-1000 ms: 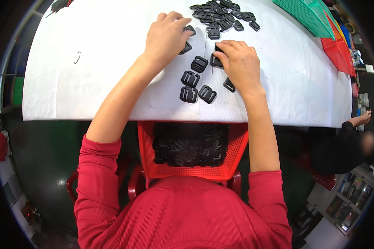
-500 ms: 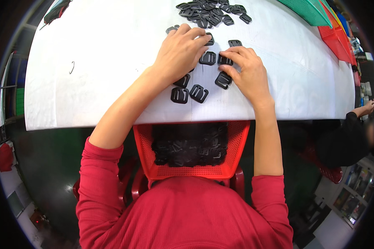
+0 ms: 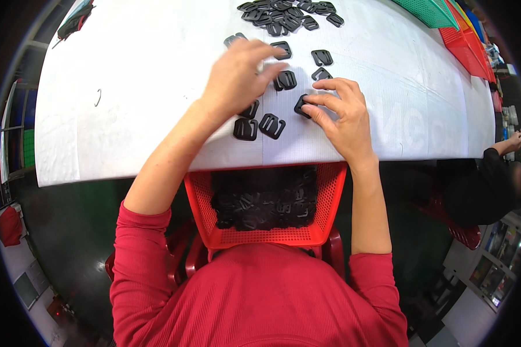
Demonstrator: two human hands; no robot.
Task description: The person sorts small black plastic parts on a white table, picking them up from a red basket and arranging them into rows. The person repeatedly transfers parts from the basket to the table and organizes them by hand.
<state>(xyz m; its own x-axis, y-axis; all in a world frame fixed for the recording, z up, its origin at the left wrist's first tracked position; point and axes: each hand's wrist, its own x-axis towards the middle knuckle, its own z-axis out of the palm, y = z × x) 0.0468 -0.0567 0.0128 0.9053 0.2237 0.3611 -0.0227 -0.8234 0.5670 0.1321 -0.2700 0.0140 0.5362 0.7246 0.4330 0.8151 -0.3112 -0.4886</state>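
Observation:
Loose black plastic strap buckles lie across the white tabletop. My right hand (image 3: 344,115) has its thumb and fingers closed on one buckle (image 3: 301,106), which is partly hidden by the fingertips. Just beyond that hand are a tilted buckle (image 3: 322,73) and a flat one (image 3: 323,57). My left hand (image 3: 237,75) is smeared by motion, its finger and thumb apart with nothing between them. It hovers beside a buckle (image 3: 282,50) and an overlapping pair (image 3: 285,80). Nearer the table edge sit more buckles (image 3: 246,129), one (image 3: 271,125) slightly turned.
A heap of buckles (image 3: 275,14) lies at the far side of the table. Against my lap, below the table edge, rests a red basket (image 3: 260,236) full of black buckles. Green (image 3: 428,11) and red (image 3: 466,49) baskets stand far right. Another person's arm (image 3: 506,146) shows at right.
My right hand has left the upper buckle and come nearer, onto the one below it. My left hand has drawn back leftward off the far buckle. The view has shifted slightly.

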